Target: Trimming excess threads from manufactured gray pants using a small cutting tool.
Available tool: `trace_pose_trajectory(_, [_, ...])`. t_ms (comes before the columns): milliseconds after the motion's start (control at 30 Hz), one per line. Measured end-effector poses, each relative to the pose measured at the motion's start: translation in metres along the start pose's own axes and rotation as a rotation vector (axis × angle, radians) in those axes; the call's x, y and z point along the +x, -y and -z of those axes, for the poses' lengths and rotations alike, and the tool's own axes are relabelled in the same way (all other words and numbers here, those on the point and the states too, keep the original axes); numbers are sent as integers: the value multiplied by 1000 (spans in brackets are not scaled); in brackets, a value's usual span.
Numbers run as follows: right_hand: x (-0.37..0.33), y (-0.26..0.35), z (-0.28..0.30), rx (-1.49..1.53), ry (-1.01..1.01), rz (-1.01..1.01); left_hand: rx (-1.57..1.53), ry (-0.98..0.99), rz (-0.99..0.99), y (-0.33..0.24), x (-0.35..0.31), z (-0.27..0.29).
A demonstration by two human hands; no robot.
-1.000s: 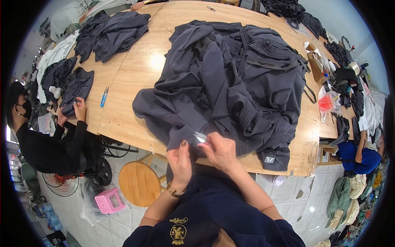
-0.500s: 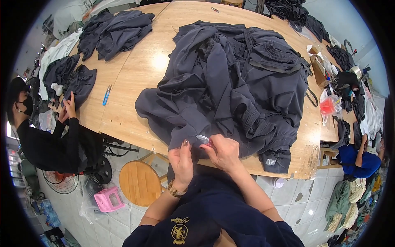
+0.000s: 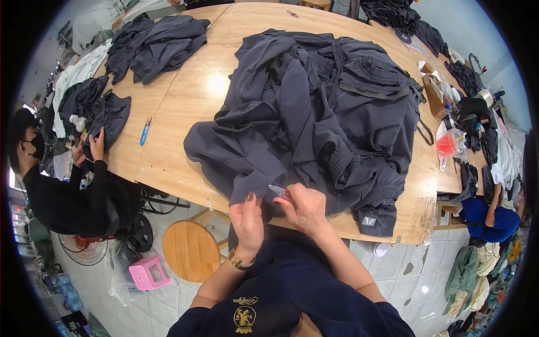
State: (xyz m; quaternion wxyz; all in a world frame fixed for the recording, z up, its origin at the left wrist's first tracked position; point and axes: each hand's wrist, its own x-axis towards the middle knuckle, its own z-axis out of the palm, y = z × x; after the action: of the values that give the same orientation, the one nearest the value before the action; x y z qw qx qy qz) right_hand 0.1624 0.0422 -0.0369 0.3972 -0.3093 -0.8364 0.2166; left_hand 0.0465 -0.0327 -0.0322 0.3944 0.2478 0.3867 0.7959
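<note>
A heap of dark grey garments (image 3: 370,123) with gathered elastic parts covers the middle of the table. At its near edge my left hand (image 3: 246,220) pinches a fold of the dark grey garment (image 3: 250,182) between thumb and fingers. Just to the right, my right hand (image 3: 306,209) is closed around a pair of thread snips (image 3: 277,190). Their pale metal blades point left at the cloth by my left fingertips, and a bit of red handle shows. My right fingers hide most of the handle.
On the wooden table (image 3: 174,121) lie blue-handled snips (image 3: 146,131) and more dark garments (image 3: 168,45). A co-worker (image 3: 73,185) handles dark cloth at the left; another person (image 3: 491,216) is at the far right. A wooden stool (image 3: 191,250) and a pink plastic stool (image 3: 149,272) stand nearby.
My hands stay nearly in place; the snips' blades have turned slightly at the cloth edge. The co-worker at the left has shifted their hands on the dark cloth.
</note>
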Motion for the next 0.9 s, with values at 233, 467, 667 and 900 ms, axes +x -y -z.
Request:
trace_pose_trajectory(233, [4, 6, 3, -31, 30, 40, -22, -18, -9, 0, -2, -1])
trace_pose_trajectory(467, [2, 4, 2, -36, 14, -4, -128, -16, 163, -3, 6, -2])
trace_pose_trajectory(667, [0, 4, 2, -6, 15, -37, -158, -83, 128, -7, 8, -6])
trace_pose_trajectory(900, [4, 9, 4, -7, 28, -43, -179, -50, 95, -7, 7, -7])
